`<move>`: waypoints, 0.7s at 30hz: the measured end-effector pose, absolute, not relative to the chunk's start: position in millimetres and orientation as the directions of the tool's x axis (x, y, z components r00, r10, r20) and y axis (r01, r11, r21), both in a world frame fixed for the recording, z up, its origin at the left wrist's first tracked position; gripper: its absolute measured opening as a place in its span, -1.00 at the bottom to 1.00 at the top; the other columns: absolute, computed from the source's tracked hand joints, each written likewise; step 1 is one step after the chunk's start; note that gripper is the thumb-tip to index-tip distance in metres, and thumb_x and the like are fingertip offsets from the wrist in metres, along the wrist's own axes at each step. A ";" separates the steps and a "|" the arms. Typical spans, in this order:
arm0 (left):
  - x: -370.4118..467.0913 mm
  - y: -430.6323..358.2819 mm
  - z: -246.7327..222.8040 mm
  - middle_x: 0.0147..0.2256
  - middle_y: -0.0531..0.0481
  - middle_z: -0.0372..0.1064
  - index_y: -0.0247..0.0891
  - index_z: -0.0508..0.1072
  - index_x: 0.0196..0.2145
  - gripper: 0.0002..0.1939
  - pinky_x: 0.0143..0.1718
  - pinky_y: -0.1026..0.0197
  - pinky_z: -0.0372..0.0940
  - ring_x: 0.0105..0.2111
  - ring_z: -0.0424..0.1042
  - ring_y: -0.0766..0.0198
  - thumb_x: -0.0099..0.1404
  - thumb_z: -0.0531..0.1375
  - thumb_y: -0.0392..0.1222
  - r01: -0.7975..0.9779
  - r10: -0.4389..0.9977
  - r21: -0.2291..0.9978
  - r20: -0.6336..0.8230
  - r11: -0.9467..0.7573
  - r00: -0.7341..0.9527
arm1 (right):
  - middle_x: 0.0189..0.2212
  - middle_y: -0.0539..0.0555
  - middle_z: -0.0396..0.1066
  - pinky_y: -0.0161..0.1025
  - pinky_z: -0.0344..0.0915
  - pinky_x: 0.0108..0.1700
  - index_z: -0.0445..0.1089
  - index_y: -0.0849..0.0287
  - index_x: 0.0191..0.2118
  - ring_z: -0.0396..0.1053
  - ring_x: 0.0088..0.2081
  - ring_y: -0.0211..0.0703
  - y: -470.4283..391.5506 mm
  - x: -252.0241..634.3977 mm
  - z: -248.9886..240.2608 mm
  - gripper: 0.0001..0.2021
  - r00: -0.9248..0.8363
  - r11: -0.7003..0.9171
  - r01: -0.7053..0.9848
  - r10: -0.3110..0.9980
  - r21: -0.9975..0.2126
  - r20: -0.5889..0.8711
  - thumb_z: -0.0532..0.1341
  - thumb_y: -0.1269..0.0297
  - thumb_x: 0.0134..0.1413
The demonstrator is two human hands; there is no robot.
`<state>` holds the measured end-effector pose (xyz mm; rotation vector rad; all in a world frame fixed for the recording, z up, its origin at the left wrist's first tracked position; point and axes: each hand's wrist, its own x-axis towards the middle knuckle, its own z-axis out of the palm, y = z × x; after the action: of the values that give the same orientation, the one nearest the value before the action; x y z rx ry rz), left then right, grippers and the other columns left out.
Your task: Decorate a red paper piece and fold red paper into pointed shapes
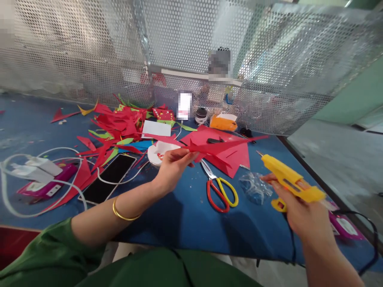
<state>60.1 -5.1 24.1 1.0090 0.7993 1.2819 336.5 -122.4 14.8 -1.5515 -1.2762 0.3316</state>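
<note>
Head view: glue gun (right hand)

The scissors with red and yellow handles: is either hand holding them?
No, the scissors lie on the blue table; the left hand holds red paper, the right hand a glue gun.

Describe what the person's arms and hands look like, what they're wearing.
Both hands are bare, no gloves. The left hand has a thin gold bangle at the wrist and a green sleeve pushed up toward the elbow. The right hand shows no jewellery and no sleeve in view.
</note>
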 end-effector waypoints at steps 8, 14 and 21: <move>47.3 -1.4 9.0 -0.44 -0.07 0.56 -0.33 0.54 -0.41 -0.92 -0.52 0.29 0.35 -0.51 0.53 0.25 0.10 0.34 -0.27 -0.470 0.944 0.819 -0.289 0.329 0.157 | -0.38 0.09 0.57 -0.32 0.45 -0.45 0.53 0.13 -0.25 0.48 -0.46 -0.21 -90.0 247.7 32.3 -0.81 -0.315 0.235 0.244 0.937 -0.941 0.152 0.26 0.13 0.19; 47.1 1.6 -0.6 -0.48 -0.05 0.54 -0.34 0.57 -0.43 -0.90 -0.41 0.28 0.40 -0.48 0.51 0.29 0.14 0.35 -0.24 -0.479 0.935 0.804 -0.282 0.353 0.217 | -0.23 0.04 0.58 -0.29 0.51 -0.17 0.49 0.05 -0.09 0.56 -0.22 -0.17 -87.6 241.4 -4.1 -0.84 -0.146 0.388 0.428 0.921 -0.816 0.361 0.26 0.26 0.21; 50.4 1.4 -4.4 -0.48 -0.03 0.54 -0.33 0.58 -0.40 -0.92 -0.37 0.25 0.43 -0.46 0.51 0.29 0.18 0.34 -0.24 -0.474 0.929 0.800 -0.288 0.368 0.234 | -0.36 0.01 0.54 -0.32 0.48 -0.34 0.46 0.07 -0.19 0.52 -0.38 -0.21 -85.4 245.7 -6.8 -0.91 -0.156 0.371 0.509 0.927 -0.776 0.341 0.25 0.23 0.22</move>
<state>50.4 1.4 -4.4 0.6425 0.8587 1.0588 245.7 -85.4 -6.8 -1.2583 -1.8028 0.6345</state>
